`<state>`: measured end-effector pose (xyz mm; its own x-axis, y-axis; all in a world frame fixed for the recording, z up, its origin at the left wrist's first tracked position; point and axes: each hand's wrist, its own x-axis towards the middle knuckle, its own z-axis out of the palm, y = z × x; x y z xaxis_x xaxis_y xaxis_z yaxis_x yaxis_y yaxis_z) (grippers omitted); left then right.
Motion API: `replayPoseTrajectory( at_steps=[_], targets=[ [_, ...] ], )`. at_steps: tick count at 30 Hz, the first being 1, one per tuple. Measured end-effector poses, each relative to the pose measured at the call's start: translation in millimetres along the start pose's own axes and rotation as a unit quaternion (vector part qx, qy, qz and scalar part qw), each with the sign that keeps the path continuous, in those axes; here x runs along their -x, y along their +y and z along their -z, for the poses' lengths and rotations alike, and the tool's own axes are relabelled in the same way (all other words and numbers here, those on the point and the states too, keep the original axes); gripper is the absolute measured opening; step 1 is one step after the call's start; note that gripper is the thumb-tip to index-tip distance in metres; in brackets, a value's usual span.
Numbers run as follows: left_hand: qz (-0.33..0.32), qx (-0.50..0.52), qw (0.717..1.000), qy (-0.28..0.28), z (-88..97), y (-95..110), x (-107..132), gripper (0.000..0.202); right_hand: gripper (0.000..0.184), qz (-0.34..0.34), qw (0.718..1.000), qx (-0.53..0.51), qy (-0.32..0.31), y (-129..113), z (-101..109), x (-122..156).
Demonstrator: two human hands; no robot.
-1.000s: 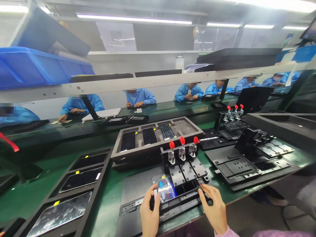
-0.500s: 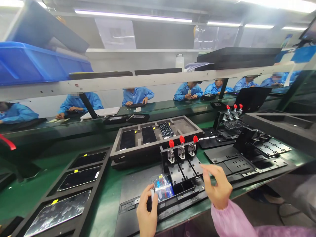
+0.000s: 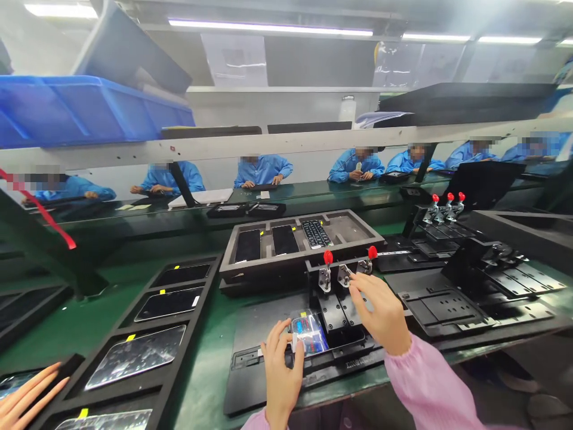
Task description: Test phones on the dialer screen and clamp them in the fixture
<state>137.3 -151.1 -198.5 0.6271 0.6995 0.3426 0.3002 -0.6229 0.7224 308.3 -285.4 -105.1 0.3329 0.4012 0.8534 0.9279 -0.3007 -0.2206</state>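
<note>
Clear plastic packet [image 3: 308, 334] on a black fixture plate [image 3: 250, 382], left hand [image 3: 282, 373] pinching its 9 o'clock edge, right hand [image 3: 380, 316] with fingers slightly spread, tips at a toggle clamp [image 3: 344, 276] toward 1 o'clock; a loose pinch could let the packet slip.

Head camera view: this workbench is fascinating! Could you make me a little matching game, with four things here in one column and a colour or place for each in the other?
Things:
1. the left hand
2. the right hand
3. the plastic bin
4. the clamp knobs

Colours or places:
A. red
B. blue
C. on a clear packet
D. raised above a black fixture

Right pairs: 1-C, 2-D, 3-B, 4-A.
</note>
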Motion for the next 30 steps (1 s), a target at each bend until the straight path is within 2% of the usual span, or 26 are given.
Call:
replayPoseTrajectory(
  at_steps=[3,6,12,20,23,26,30],
  targets=[
    [-0.002,0.004,1.000,-0.011,2.1,0,-1,0.015,0.033,0.008,0.995,0.088,-0.038,0,-2,40],
    [-0.006,0.007,0.999,-0.035,4.2,1,0,0.016,0.045,-0.023,0.979,0.182,-0.090,-1,-12,56],
    [-0.015,0.008,0.998,-0.053,6.2,3,1,0.019,0.051,-0.042,0.964,0.218,-0.148,-7,-26,56],
    [-0.032,-0.017,0.996,-0.082,7.3,3,0,0.029,0.046,-0.073,0.968,0.170,-0.171,-5,-20,56],
    [-0.020,-0.020,0.994,-0.103,6.2,4,0,0.032,0.042,-0.082,0.981,0.116,-0.130,-4,-13,57],
    [-0.018,-0.021,0.993,-0.117,6.5,4,0,0.033,0.037,-0.060,0.995,0.064,-0.046,-8,-2,60],
    [-0.020,-0.014,0.993,-0.112,7.7,4,0,0.034,0.035,-0.042,0.998,0.011,0.045,-13,15,67]
  ],
)
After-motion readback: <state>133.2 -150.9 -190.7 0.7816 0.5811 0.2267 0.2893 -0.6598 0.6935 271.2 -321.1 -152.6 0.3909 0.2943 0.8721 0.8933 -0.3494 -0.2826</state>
